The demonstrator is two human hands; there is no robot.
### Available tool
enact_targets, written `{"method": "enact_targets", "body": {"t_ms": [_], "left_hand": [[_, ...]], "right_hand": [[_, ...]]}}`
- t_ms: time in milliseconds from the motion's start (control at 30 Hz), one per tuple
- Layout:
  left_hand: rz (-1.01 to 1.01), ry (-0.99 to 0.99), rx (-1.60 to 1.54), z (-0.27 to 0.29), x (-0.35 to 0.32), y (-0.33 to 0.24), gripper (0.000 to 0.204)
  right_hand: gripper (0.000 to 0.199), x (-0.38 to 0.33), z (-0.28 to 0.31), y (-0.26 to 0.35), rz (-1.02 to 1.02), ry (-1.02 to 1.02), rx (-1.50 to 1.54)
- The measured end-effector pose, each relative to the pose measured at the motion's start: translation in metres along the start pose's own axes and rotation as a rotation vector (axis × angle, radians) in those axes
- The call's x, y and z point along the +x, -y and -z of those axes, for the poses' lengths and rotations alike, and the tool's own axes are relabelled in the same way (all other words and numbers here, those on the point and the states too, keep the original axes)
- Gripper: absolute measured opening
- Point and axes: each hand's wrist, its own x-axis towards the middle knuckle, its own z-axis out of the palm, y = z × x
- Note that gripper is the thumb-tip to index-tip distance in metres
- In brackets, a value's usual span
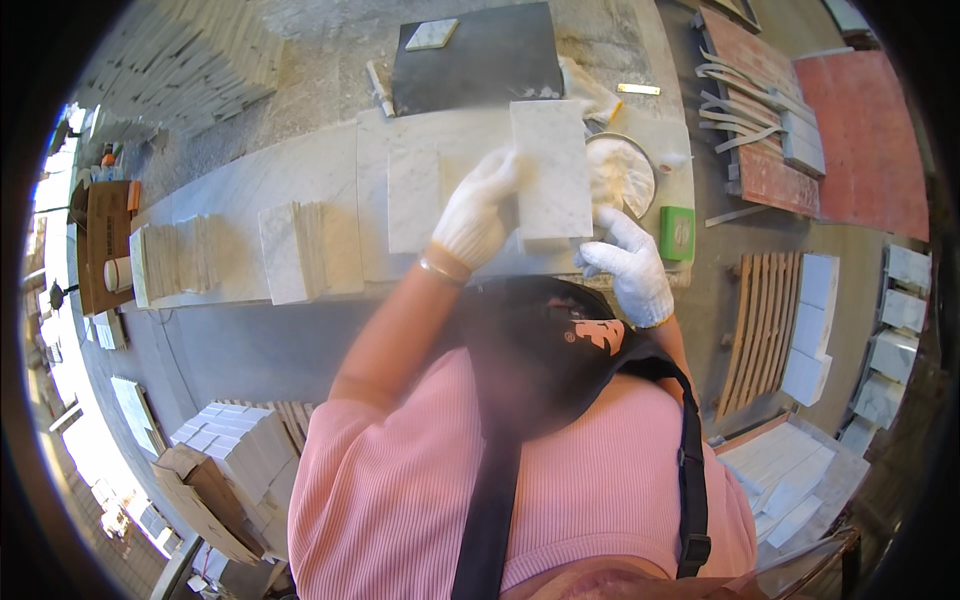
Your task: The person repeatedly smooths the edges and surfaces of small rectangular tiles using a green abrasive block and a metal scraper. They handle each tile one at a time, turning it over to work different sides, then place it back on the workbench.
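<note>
An upright white, grey-veined marble tile point(552, 165) stands in front of me at the bench. My left hand point(478, 212), in a white knit glove, has its fingers closed at the tile's left edge. By the lower right corner is my right hand point(635, 268), gloved too, with fingers apart; whether it touches the tile I cannot tell. Left of my left hand, another pale tile point(412, 200) lies on the stone-topped bench point(325, 170). Behind my right hand sits a round pan point(622, 172) with whitish material in it. A green box point(677, 233) stands to its right.
Rows of tiles point(290, 252) stand along the bench's left. A black mat point(478, 60) at the back bears a small tile point(432, 34). Beyond the bench on the right are a red pallet point(765, 170) and a slatted wooden pallet point(760, 330). Boxes point(205, 500) stand behind on the left.
</note>
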Motion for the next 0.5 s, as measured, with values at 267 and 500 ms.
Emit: {"method": "enact_targets", "body": {"t_ms": [267, 500], "left_hand": [[-0.089, -0.154, 0.282, 0.048, -0.021, -0.024, 0.034], [-0.104, -0.480, 0.585, 0.078, -0.070, -0.068, 0.037]], "right_hand": [[0.048, -0.003, 0.010, 0.002, -0.011, -0.033, 0.093], [0.048, 0.001, 0.016, -0.017, -0.054, -0.019, 0.051]]}}
